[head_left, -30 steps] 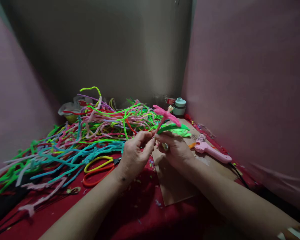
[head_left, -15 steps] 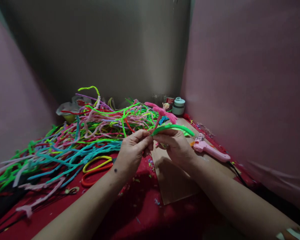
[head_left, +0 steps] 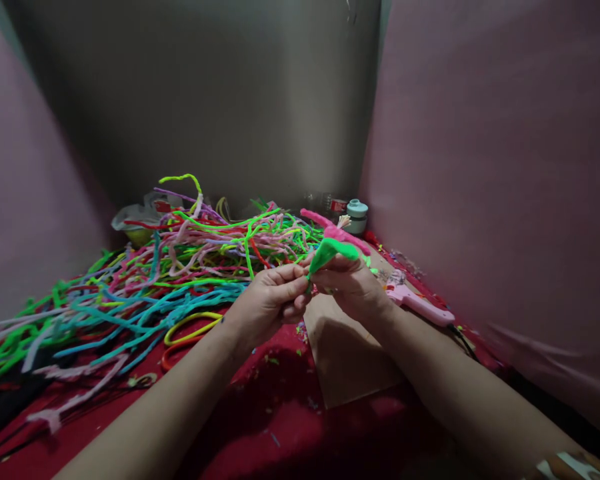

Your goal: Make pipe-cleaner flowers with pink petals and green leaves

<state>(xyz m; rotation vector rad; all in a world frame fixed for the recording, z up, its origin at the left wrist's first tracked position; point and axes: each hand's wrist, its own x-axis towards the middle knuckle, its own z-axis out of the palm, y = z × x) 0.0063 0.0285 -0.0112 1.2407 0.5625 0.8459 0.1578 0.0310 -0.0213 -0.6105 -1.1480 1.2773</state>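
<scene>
My left hand (head_left: 275, 297) and my right hand (head_left: 353, 283) meet in front of me, both closed in a pinch. Between their fingertips is the narrow base of a green fuzzy pipe-cleaner leaf (head_left: 330, 252). Its broad part fans out to the right, over my right fingers. Just beyond it rises a pink pipe-cleaner flower (head_left: 337, 232) with a tuft of pale stamens (head_left: 345, 221). My fingers and the leaf hide where the flower's lower end goes.
A large heap of coloured pipe cleaners (head_left: 220, 243) covers the left and back. Scissors with yellow and red-orange handles (head_left: 193, 327) lie by my left forearm. On the right are a cardboard sheet (head_left: 345, 367) and a pink glue gun (head_left: 420, 305). A pale teal-lidded jar (head_left: 357, 215) stands behind.
The green leaf has turned from edge-on to showing its broad face, and its tip has swung left. The pink flower has shifted slightly right. Both hands keep their pinch.
</scene>
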